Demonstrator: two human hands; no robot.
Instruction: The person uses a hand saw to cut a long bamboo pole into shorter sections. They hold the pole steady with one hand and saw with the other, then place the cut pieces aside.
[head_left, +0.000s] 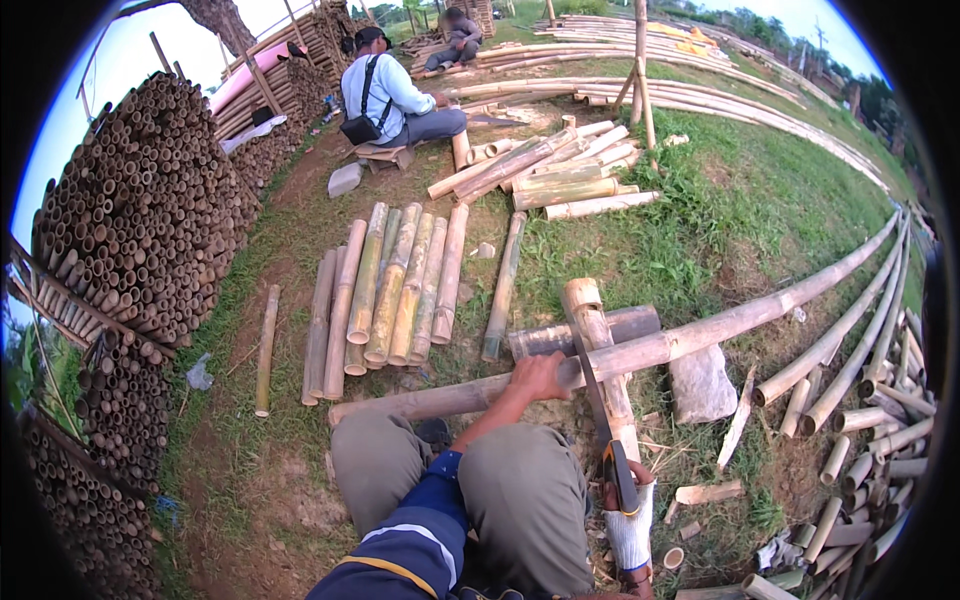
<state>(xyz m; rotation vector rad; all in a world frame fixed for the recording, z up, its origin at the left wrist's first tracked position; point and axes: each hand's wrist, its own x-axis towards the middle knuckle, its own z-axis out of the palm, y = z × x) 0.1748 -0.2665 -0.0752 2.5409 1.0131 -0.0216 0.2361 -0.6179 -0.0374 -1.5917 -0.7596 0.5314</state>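
A long bamboo pole (720,328) runs from beside my knees to the far right. My left hand (541,377) is bare and closed around it. Just right of that hand, the blade of a handsaw (592,395) crosses the pole. My right hand (627,495), in a white glove or cuff, is wrapped around the saw's black and orange handle. A thick pale bamboo piece (620,408) passes beneath the pole, with a shorter dark bamboo piece (632,323) lying behind. How deep the blade sits in the pole, I cannot tell.
Cut bamboo lengths (405,285) lie in a row ahead. A grey stone block (703,385) sits right of the saw. Loose bamboo offcuts (880,450) crowd the right side; a tall bamboo stack (145,200) rises left. A seated person (385,95) works farther off, another beyond.
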